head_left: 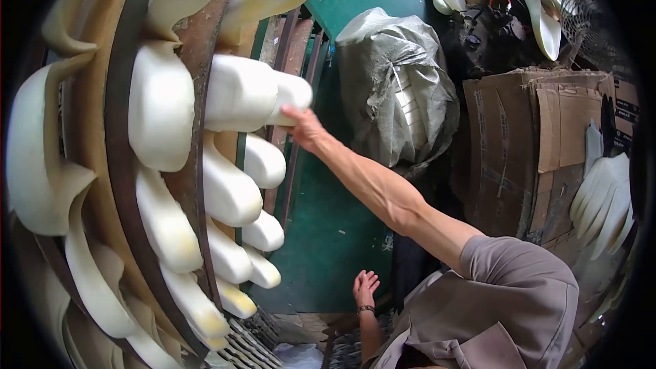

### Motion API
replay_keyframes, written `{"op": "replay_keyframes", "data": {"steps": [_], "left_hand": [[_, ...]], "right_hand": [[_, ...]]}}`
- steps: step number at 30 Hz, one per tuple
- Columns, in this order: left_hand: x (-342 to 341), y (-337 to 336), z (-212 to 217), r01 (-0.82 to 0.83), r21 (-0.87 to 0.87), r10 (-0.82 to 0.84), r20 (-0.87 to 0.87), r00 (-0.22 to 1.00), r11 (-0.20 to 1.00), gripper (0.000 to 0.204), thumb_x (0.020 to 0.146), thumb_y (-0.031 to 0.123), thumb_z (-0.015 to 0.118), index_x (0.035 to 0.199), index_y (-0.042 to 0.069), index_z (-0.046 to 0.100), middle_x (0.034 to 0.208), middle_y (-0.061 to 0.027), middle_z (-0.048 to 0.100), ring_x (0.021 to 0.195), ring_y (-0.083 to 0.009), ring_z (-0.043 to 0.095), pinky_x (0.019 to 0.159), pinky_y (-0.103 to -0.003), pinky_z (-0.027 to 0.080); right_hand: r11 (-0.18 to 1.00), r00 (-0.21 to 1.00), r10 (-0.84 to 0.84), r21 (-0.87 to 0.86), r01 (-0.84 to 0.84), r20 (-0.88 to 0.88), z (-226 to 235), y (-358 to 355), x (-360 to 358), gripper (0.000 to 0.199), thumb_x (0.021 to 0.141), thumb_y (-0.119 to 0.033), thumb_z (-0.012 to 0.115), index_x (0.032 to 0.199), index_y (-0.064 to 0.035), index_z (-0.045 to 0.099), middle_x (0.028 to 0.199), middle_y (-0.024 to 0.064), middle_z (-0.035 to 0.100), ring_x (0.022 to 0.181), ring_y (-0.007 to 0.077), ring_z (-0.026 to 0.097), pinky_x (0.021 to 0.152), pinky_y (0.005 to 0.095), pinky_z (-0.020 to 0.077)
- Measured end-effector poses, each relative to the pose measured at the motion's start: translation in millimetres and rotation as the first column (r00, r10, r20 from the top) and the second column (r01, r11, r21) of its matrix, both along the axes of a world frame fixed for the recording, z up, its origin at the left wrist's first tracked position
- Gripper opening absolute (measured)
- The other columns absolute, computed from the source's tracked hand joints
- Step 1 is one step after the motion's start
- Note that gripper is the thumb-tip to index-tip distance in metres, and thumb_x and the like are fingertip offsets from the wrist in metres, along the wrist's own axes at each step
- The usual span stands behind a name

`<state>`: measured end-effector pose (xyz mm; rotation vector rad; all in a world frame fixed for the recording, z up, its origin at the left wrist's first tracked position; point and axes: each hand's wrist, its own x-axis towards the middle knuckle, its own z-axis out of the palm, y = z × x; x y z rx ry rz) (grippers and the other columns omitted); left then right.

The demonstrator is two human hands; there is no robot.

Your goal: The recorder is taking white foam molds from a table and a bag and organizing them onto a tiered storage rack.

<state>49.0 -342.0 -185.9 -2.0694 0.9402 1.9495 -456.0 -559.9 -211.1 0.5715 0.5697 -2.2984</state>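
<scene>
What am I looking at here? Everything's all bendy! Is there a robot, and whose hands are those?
There's no robot, just a person with two bare hands. The camera sits on that person's head and looks down, and its very wide lens makes straight edges look bent.

The right hand reaches across to the end of a white molded piece. The fingers touch it, but I can't tell how firm the grip is. The left hand is open, holds nothing, and has a dark band at its wrist.

More white pieces rest on a rack at the left. Over the green floor there's a gray sack, with cardboard boxes at the right.
</scene>
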Motion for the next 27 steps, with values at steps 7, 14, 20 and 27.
{"op": "replay_keyframes", "data": {"steps": [7,14,20,27], "left_hand": [[-17.5,-1.7,-13.3,0.075,0.048,-0.072,-0.056,0.996,0.996,0.039,0.101,0.026,0.058,0.133,0.004,0.051,0.122,-0.0182,0.064,0.105,-0.0293,0.067,0.086,-0.043,0.059],[-111.0,-23.8,-31.9,0.386,-0.024,-0.384,-0.176,0.906,0.922,0.05,0.1,0.034,0.06,0.138,0.005,0.047,0.127,-0.0191,0.06,0.104,-0.0281,0.064,0.088,-0.044,0.056],[-255.0,13.8,-15.0,0.619,-0.215,-0.654,-0.282,0.701,0.756,0.046,0.102,0.029,0.058,0.138,0.003,0.048,0.125,-0.0173,0.062,0.102,-0.0244,0.066,0.084,-0.038,0.058],[-397.3,150.7,59.5,0.782,-0.373,-0.833,-0.455,0.315,0.5,0.049,0.103,0.027,0.057,0.141,0.001,0.044,0.13,-0.0197,0.06,0.112,-0.0283,0.064,0.091,-0.038,0.055]], "right_hand": [[0.898,0.805,0.426,0.299,-0.322,-0.413,2.9,70.3,35.9,0.064,0.082,-0.032,0.082,0.133,-0.0053,0.054,0.126,0.0105,0.063,0.115,0.0227,0.06,0.098,0.0399,0.0493],[0.404,0.656,0.753,0.822,-0.401,-0.05,-2.3,364.2,113.4,0.063,0.087,-0.044,0.07,0.126,0.0048,0.061,0.108,0.0158,0.071,0.093,0.0235,0.068,0.086,0.0357,0.0538],[0.29,0.874,0.434,0.952,0.095,-0.219,118.6,628.5,131.7,0.051,0.086,-0.039,0.07,0.119,-0.0004,0.066,0.112,0.0173,0.072,0.106,0.0278,0.068,0.092,0.0376,0.0532],[-0.669,0.807,-0.19,0.676,0.31,-0.558,325.2,872.2,165.6,0.045,0.087,-0.034,0.074,0.118,-0.0022,0.065,0.104,0.0144,0.07,0.092,0.0206,0.066,0.077,0.0349,0.0551]]}}
